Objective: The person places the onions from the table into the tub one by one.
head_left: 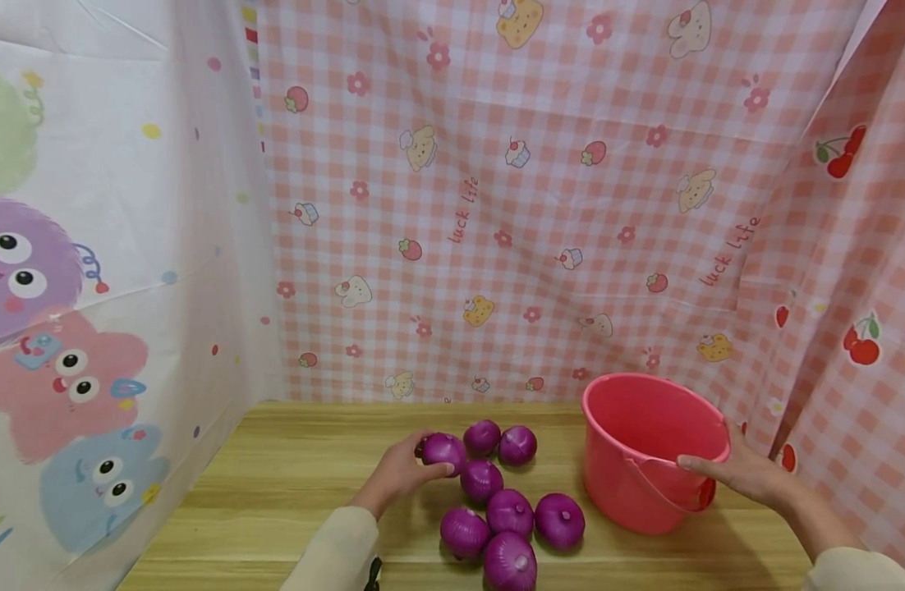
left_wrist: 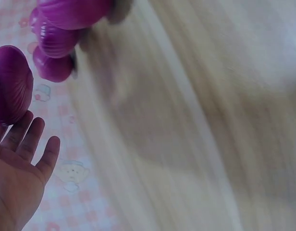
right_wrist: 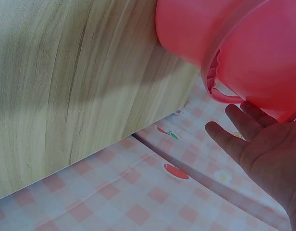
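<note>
In the head view my left hand (head_left: 404, 469) grips a purple onion (head_left: 444, 453), with the thumb on its near side and the fingers behind it. This onion (left_wrist: 11, 84) also shows at the edge of the left wrist view, against the fingers. My right hand (head_left: 744, 468) holds the pink bucket (head_left: 630, 492) at its right rim, thumb over the rim. In the right wrist view the fingers (right_wrist: 244, 120) lie along the bucket's outer wall (right_wrist: 273, 62). The bucket stands upright with its handle (head_left: 663, 492) hanging down in front. No onion shows in the visible part of its inside.
Several more purple onions (head_left: 510, 513) lie loosely grouped on the wooden table (head_left: 297, 484) between the hands and left of the bucket. A pink checked curtain (head_left: 497, 246) hangs behind the table, and a white cartoon-printed sheet (head_left: 201, 205) is on the left.
</note>
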